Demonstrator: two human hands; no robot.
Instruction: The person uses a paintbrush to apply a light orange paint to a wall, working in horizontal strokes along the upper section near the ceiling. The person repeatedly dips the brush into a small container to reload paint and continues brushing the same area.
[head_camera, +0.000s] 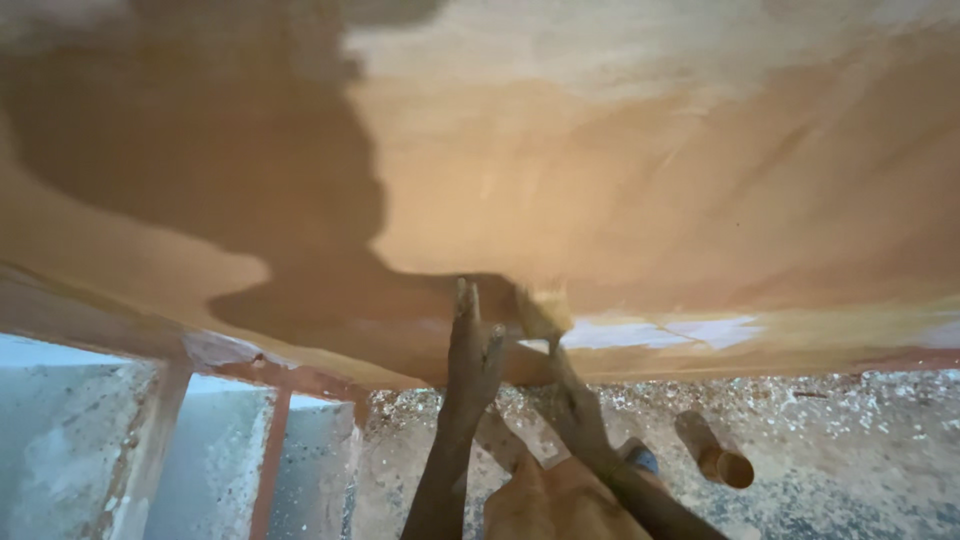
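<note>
A large orange-brown wooden board (620, 180) fills the upper view; a darker, wet-looking patch (250, 170) covers its left part. My left hand (470, 355) reaches up with its fingers straight and apart, the fingertips touching the board near its lower edge. Just to the right, my right hand (578, 405) grips a yellowish pad or brush (543, 308) and presses it against the board at the edge of the dark patch. A pale, uncoated strip (690, 332) runs along the board's lower edge to the right of the pad.
Below the board lies a grey floor strewn with sawdust and shavings (840, 430). An orange-brown tube (722, 458) lies on it at the right. A reddish frame (275, 440) and pale wall panels (60, 440) stand at the lower left.
</note>
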